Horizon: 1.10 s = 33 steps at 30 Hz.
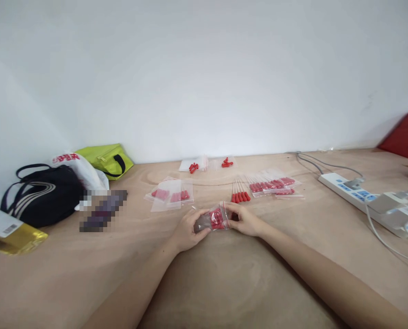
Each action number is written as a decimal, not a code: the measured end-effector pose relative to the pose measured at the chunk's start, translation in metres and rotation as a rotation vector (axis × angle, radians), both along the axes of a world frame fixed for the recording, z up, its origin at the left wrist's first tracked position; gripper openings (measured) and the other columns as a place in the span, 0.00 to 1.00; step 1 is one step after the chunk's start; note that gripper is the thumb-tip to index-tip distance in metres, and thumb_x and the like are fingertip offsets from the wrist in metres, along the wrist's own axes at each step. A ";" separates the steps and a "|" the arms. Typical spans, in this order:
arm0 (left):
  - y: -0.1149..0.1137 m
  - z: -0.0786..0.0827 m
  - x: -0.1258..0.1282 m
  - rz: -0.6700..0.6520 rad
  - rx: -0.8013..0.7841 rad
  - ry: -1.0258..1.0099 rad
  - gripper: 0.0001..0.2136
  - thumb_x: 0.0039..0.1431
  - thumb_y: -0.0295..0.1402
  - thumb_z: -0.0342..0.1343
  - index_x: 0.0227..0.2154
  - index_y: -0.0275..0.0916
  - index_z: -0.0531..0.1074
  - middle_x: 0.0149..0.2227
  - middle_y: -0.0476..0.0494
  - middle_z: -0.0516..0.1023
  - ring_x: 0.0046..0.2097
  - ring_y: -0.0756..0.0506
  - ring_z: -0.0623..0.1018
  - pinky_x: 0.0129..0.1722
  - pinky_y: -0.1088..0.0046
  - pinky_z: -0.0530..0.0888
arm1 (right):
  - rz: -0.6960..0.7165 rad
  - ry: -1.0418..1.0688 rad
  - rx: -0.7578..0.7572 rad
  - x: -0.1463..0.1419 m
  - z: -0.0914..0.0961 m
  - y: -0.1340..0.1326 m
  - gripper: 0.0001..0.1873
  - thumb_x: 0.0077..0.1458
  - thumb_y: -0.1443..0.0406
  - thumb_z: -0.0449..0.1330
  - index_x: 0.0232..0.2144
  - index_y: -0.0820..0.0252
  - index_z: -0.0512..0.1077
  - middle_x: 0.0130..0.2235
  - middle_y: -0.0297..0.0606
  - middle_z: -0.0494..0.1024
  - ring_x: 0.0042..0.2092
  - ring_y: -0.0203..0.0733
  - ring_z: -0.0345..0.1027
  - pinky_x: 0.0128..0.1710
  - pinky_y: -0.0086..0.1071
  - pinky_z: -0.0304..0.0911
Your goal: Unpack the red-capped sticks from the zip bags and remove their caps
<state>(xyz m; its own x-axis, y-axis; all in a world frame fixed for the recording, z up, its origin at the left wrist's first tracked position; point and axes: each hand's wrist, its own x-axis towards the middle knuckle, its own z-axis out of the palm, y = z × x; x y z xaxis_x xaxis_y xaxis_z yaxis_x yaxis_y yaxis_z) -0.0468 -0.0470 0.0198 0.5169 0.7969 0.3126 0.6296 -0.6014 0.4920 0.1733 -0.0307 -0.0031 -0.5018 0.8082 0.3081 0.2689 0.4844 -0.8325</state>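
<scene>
A clear zip bag point(217, 218) with red pieces inside is held between both hands, low over the table. My left hand point(190, 230) grips its left end between thumb and fingers. At the other end, my right hand point(245, 220) pinches the edge by the zip strip. Just beyond the right hand lie several loose thin sticks with red ends point(240, 197). Filled zip bags point(272, 183) of such red-ended sticks overlap to their right. Left of centre, more bags with red pieces point(171, 195) lie under a translucent sheet or bag.
Red pieces point(193, 167) and another small red pile point(227, 162) rest on clear bags by the wall. A power strip point(348, 192) with chargers and cables lies right. A black bag point(46, 194), a green bag point(104, 157) and a yellow package point(18, 237) are left.
</scene>
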 end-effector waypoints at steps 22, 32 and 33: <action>0.008 -0.006 0.000 0.012 -0.011 -0.049 0.15 0.53 0.31 0.51 0.45 0.40 0.66 0.44 0.43 0.74 0.45 0.45 0.73 0.46 0.65 0.70 | -0.172 -0.107 0.188 0.000 0.006 0.003 0.04 0.49 0.67 0.54 0.28 0.61 0.68 0.25 0.33 0.69 0.27 0.33 0.61 0.29 0.27 0.59; 0.013 -0.009 -0.008 0.080 0.006 -0.048 0.13 0.51 0.31 0.52 0.41 0.39 0.68 0.42 0.43 0.74 0.44 0.45 0.73 0.44 0.65 0.71 | -0.214 0.299 -0.365 0.043 0.019 0.027 0.16 0.39 0.57 0.64 0.29 0.62 0.74 0.27 0.35 0.76 0.28 0.34 0.68 0.31 0.31 0.66; 0.014 -0.009 -0.010 0.096 0.015 -0.043 0.13 0.51 0.32 0.53 0.41 0.39 0.68 0.42 0.43 0.74 0.44 0.45 0.73 0.45 0.64 0.71 | -0.247 0.302 -0.382 0.054 0.024 0.031 0.16 0.37 0.58 0.65 0.28 0.62 0.74 0.27 0.35 0.76 0.28 0.35 0.69 0.32 0.31 0.66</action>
